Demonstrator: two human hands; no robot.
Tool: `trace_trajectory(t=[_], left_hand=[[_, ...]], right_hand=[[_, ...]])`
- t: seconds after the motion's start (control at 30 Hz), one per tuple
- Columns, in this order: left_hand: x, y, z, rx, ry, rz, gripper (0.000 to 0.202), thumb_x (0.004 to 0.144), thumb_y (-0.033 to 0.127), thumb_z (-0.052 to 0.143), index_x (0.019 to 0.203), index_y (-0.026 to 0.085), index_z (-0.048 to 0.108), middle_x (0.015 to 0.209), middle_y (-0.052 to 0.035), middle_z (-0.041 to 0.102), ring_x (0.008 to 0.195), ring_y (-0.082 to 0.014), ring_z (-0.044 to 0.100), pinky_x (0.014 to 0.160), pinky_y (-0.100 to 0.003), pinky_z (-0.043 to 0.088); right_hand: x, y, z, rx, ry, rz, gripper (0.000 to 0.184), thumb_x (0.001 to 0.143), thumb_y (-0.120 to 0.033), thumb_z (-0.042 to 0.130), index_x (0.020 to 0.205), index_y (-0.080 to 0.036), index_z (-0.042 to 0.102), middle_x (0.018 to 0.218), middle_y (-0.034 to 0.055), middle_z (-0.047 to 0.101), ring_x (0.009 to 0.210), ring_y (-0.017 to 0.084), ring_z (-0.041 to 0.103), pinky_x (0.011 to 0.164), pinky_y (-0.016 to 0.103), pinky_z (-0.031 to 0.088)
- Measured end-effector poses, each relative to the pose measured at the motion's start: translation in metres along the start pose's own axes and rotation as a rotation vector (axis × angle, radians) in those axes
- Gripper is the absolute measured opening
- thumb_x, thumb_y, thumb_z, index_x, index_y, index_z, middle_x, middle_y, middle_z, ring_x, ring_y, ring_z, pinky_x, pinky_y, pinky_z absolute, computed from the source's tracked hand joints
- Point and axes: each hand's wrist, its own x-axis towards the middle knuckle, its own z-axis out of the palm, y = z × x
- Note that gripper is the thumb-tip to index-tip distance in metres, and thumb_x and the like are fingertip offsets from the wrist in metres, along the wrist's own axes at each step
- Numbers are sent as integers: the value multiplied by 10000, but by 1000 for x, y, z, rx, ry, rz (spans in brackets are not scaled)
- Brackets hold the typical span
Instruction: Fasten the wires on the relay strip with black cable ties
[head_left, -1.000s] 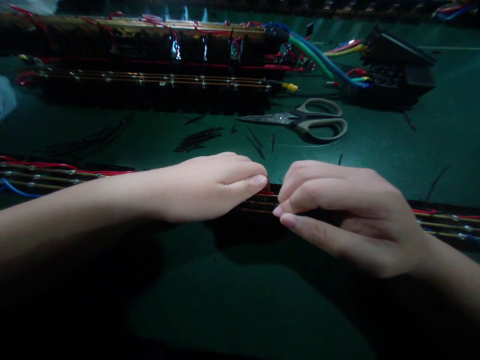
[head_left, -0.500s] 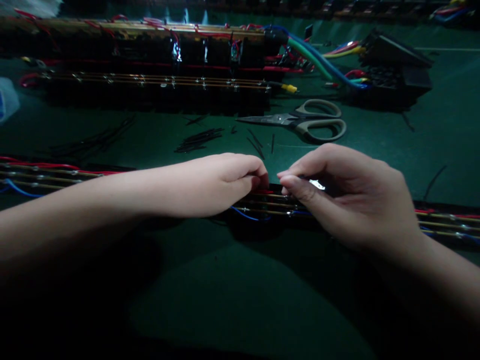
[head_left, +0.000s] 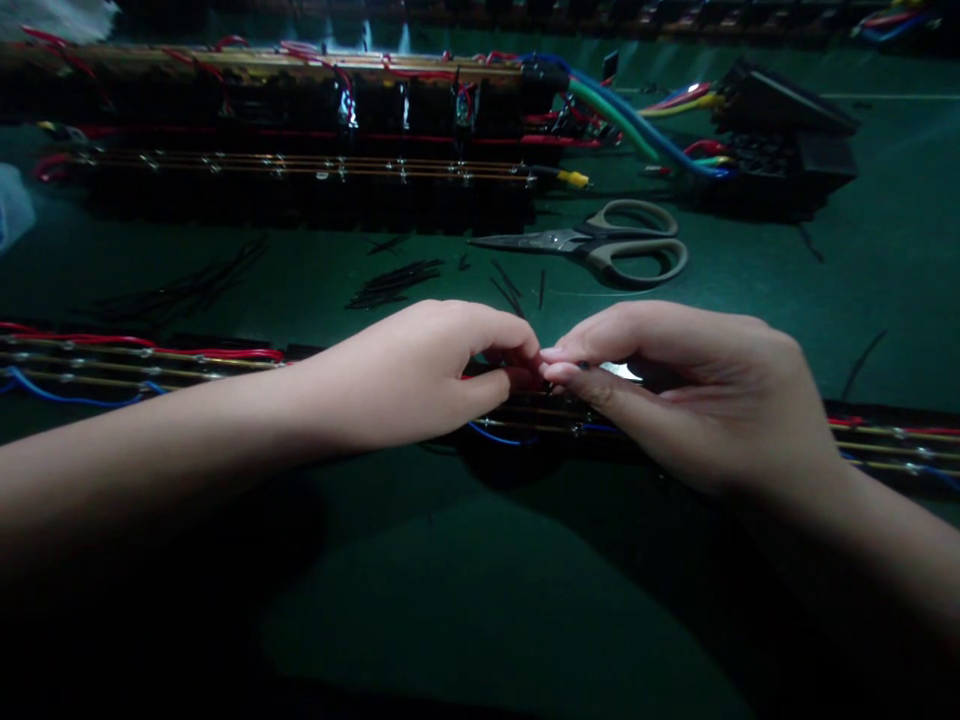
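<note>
A long black strip with brass-coloured rods and red and blue wires (head_left: 885, 447) runs across the table under both hands. Over its middle, my left hand (head_left: 442, 375) has its thumb and fingers curled together, with a bit of red wire showing beside them. What its fingertips pinch is hidden. My right hand (head_left: 697, 390) meets it from the right, thumb and forefinger pressed together at the left fingertips. Something small and dark shows at that pinch, too small to name. A blue wire (head_left: 499, 434) loops below the left thumb.
Grey-handled scissors (head_left: 637, 240) lie behind the hands. Short black tube pieces (head_left: 394, 282) and a pile of longer dark strands (head_left: 187, 280) are left of them. Farther back stand wired black assemblies (head_left: 315, 165) and a black connector block (head_left: 787, 150) on a cable bundle.
The fingertips of my two hands have come together; a small gap stood between them before. My right fingertips moved slightly left, and the left thumb and fingers shifted a little.
</note>
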Motion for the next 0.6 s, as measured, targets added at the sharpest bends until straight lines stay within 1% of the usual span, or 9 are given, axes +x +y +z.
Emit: trace_trajectory(t=[0.17,0.27,0.37,0.6], left_hand=[[-1,0,-1,-2,-22,-33,212,902,279,518,1017,248,694,975,41,722,852,-127,639,714,-207,458],[-2,-1,-2,-17,-27,-53,210,915,315,518,1014,246,691,947,45,717,817,-119,630,686,-195,451],[-2,0,-3,-14,-30,-47,197,924,303,512,983,243,690,921,53,706,800,-107,616,677,-186,440],[-2,1,-4,21,-42,-21,215,933,291,492,983,234,693,923,36,697,797,-117,604,749,-211,459]], right_hand=[[0,-1,-1,11,-6,-5,128,861,-277,714,793,-178,668,765,5,693,651,111,612,583,252,440],[-2,-2,0,82,38,2,120,856,-265,721,801,-180,655,770,-9,675,661,93,599,598,233,445],[-4,-3,1,164,73,-3,96,848,-255,728,827,-191,660,794,-12,676,699,103,618,620,239,465],[-5,-7,0,215,92,-9,41,857,-233,712,844,-229,673,826,0,693,742,136,652,615,272,496]])
